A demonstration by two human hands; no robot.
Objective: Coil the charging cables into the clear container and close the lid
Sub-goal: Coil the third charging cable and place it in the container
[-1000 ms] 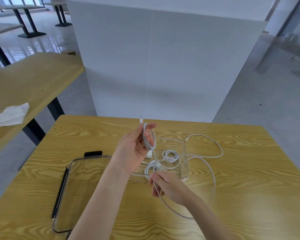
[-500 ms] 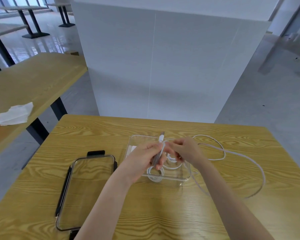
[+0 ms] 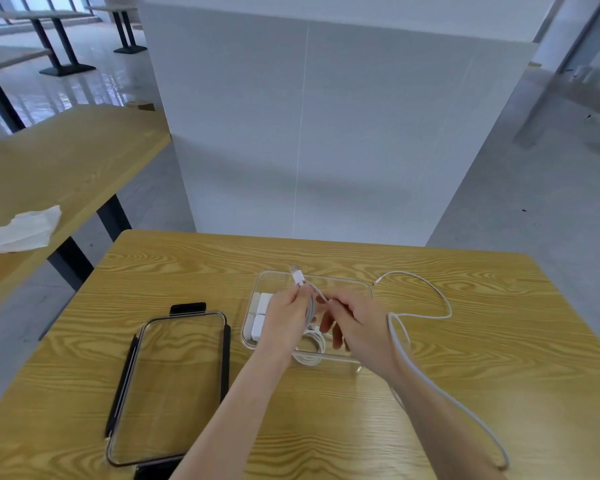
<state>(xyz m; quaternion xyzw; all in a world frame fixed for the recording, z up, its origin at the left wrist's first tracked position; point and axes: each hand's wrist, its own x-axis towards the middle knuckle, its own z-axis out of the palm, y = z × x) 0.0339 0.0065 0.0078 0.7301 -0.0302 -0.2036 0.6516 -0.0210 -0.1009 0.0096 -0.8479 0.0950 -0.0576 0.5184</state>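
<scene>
A clear rectangular container [image 3: 368, 289] sits mid-table with white charger blocks [image 3: 261, 315] at its left end and a coiled white cable [image 3: 313, 348] inside. Above it, my left hand [image 3: 284, 320] grips a few loops of a white charging cable, its plug [image 3: 297, 276] sticking up. My right hand [image 3: 357, 323] pinches the same cable just right of the left hand. The cable's loose length [image 3: 426, 379] trails over my right forearm, loops toward the near right edge, and ends beyond the container. The clear lid [image 3: 174, 386] with black clasps lies flat to the left.
The wooden table [image 3: 499, 341] ends just behind the container, with a white partition wall [image 3: 309, 133] beyond. A second wooden table [image 3: 59, 161] at left holds a crumpled white tissue [image 3: 23, 230].
My right hand rose from the near side up to my left hand over the container, bringing cable with it. The loose cable swung out to the right and toward the near edge.
</scene>
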